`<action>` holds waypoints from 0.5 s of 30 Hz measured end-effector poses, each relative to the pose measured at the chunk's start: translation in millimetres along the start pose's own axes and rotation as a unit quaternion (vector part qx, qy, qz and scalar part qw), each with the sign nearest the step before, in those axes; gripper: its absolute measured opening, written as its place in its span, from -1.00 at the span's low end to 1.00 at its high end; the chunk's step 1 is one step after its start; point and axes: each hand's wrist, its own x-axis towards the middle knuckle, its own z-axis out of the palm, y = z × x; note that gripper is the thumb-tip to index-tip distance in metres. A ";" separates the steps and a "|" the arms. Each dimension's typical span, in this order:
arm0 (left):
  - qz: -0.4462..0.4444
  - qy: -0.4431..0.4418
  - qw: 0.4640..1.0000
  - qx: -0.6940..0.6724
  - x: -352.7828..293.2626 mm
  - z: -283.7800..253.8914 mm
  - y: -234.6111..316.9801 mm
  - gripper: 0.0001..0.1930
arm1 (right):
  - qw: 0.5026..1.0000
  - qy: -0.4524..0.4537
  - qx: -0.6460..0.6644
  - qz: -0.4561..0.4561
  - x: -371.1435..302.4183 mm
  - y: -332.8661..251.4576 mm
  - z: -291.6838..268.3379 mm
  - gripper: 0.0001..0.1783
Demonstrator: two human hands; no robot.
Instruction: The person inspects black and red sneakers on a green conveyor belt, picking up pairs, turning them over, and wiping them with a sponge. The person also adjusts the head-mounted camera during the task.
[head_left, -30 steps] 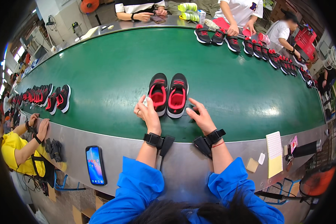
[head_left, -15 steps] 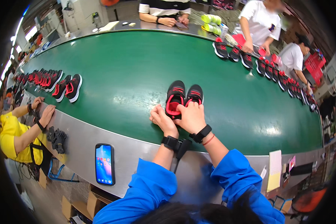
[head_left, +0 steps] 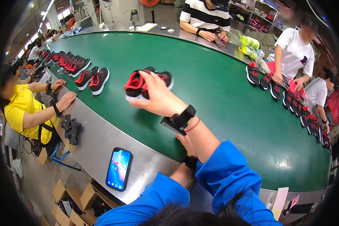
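Note:
My right hand (head_left: 160, 96) reaches across to the left and grips a pair of black sneakers (head_left: 133, 83) with red linings and white soles. Its thumb is on the near side and its fingers lie over the shoe openings. The pair is slightly blurred, over the green belt (head_left: 214, 113); whether its soles touch the belt I cannot tell. My left hand (head_left: 185, 144) is low by the belt's near edge, partly covered by my right forearm, and its fingers are mostly hidden. Just left of the held pair stand two similar sneakers (head_left: 100, 81).
A row of sneakers (head_left: 73, 64) continues along the belt's left side, and another row (head_left: 299, 105) lines the right. A phone (head_left: 118, 168) lies on the metal edge. A co-worker in yellow (head_left: 35, 109) sits at left; co-workers are also across the belt. Open cardboard boxes (head_left: 75, 199) stand below.
My right hand has carried the pair of sneakers leftward, toward the left row. My left hand has come off the shoes and drawn back beneath my right forearm. The view has shifted left.

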 end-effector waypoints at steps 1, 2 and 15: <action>0.010 -0.039 0.999 0.015 1.6 -4.2 -12.1 -0.76 | 0.998 0.003 0.052 -0.026 0.3 -7.2 0.8 0.00; 0.020 -0.075 0.996 0.033 3.6 -10.5 -26.8 -0.77 | 0.998 0.026 0.036 -0.041 -1.6 -13.4 -0.5 -0.12; -0.297 -0.072 0.923 -0.233 -0.3 0.5 70.2 -0.80 | 0.883 0.025 0.251 0.397 -115.7 248.9 -160.2 -0.54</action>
